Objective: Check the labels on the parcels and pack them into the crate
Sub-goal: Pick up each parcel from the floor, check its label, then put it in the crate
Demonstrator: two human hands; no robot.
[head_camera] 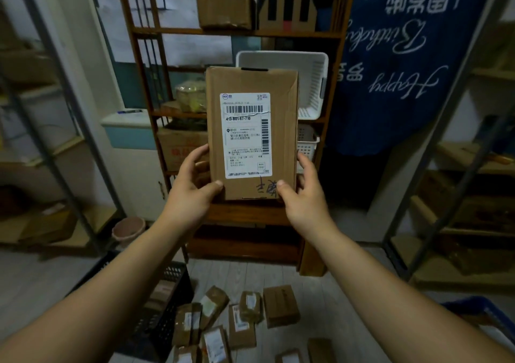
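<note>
I hold a brown cardboard parcel (281,128) upright in front of me, at chest height. Its white shipping label (245,135) with barcodes faces me, and black handwriting sits below it. My left hand (192,187) grips the parcel's lower left edge, thumb on the front. My right hand (302,192) grips the lower right corner the same way. A black plastic crate (167,301) stands on the floor at the lower left, with parcels inside. Several small brown parcels (239,321) lie scattered on the floor beside it.
A wooden shelf unit (145,64) stands straight ahead with boxes and a white basket (312,84). Metal racks flank both sides. A blue banner (404,56) hangs at the right. A blue crate (479,315) is at the lower right, a pink bucket (128,230) at the left.
</note>
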